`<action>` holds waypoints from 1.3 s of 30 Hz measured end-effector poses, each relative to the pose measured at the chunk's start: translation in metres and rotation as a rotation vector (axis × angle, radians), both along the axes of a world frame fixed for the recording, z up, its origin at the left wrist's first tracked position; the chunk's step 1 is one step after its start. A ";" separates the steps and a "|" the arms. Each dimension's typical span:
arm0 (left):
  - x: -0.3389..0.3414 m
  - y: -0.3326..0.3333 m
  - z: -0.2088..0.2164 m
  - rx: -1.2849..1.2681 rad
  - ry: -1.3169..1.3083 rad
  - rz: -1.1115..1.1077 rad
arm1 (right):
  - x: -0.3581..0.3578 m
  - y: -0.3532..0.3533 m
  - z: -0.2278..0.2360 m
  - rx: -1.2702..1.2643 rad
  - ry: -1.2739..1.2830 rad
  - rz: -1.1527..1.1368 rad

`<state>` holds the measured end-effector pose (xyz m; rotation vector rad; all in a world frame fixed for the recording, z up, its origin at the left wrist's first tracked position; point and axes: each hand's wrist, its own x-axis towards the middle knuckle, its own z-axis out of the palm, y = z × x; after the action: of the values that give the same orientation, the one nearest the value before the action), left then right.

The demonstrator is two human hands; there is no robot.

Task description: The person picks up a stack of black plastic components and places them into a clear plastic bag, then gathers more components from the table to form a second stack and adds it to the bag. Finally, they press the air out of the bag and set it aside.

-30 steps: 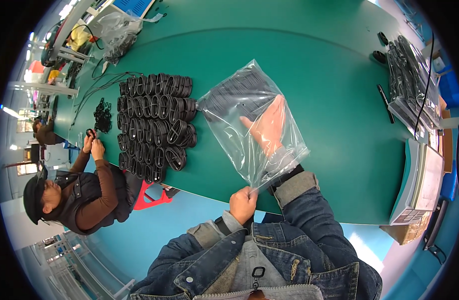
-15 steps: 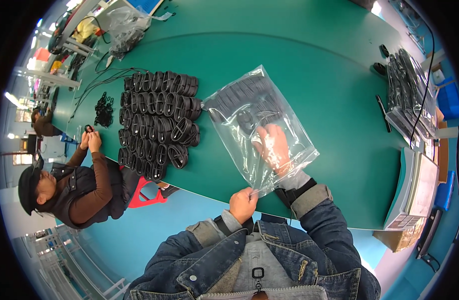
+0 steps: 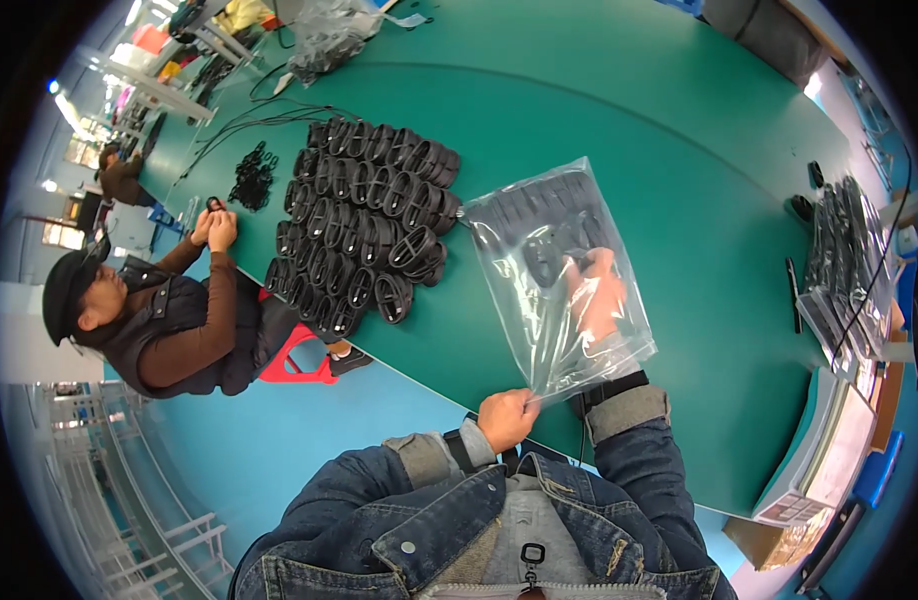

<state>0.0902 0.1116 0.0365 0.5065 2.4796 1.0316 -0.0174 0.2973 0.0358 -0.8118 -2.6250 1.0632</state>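
A clear plastic bag (image 3: 524, 325) lies on the green table, its mouth toward me. Bundled black cables (image 3: 539, 205) sit in a row at its far end. One more coiled black cable (image 3: 544, 265) rests nearer the mouth, tilted. My left hand (image 3: 508, 418) is closed, pinching the near edge of the bag. Inside the bag is my right hand (image 3: 597, 300), seen through shiny plastic. Its thumb and fingers look apart beside the coiled cable; glare blurs whether they touch it.
Several rows of coiled black cables (image 3: 364, 225) stand left of the bag. Beyond them are a small black pile (image 3: 252, 178) and a crumpled bag (image 3: 329, 40). A co-worker (image 3: 169, 310) sits at left, handling something small. Filled bags (image 3: 844, 260) and folders (image 3: 819, 440) lie at right.
The view has swung, so the table's things appear shifted rightward. My right hand stays inside the bag by the coiled cable, and my left hand keeps its pinch on the bag's edge.
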 end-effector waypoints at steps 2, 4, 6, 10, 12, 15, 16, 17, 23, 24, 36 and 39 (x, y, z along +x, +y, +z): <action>0.007 -0.008 0.004 -0.047 0.009 -0.003 | -0.012 -0.014 0.016 0.049 -0.044 -0.036; 0.019 0.005 -0.002 -0.027 0.008 -0.053 | -0.001 0.009 -0.046 0.270 0.416 -0.043; 0.023 0.014 -0.022 -0.005 -0.003 -0.182 | 0.018 0.022 -0.064 0.134 0.288 -0.145; 0.026 0.005 -0.022 0.035 -0.086 -0.002 | 0.015 0.007 -0.025 0.071 0.028 -0.212; 0.025 0.004 -0.025 0.088 -0.146 0.076 | 0.016 0.008 -0.036 0.024 0.092 -0.150; 0.024 0.004 -0.021 0.138 -0.245 0.084 | 0.036 0.008 -0.024 0.017 0.150 0.029; 0.019 0.006 -0.012 0.171 -0.334 0.123 | 0.034 0.011 -0.032 -0.057 0.215 0.057; 0.017 -0.001 -0.020 0.165 -0.339 0.161 | 0.028 0.001 -0.016 -0.052 0.189 0.067; 0.000 0.006 -0.013 0.178 -0.532 0.171 | 0.008 0.009 -0.022 0.045 0.181 0.137; 0.000 0.008 -0.015 0.187 -0.551 0.191 | 0.008 0.012 -0.021 0.013 0.113 0.132; 0.010 -0.002 -0.018 0.211 -0.515 0.120 | 0.021 0.005 -0.014 0.002 0.303 0.050; 0.008 -0.002 -0.014 0.206 -0.529 0.136 | 0.014 0.008 -0.016 0.072 0.223 0.007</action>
<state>0.0983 0.1097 0.0225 0.0980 1.9703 1.2876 -0.0033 0.3057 0.0199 -0.6300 -2.4650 0.9925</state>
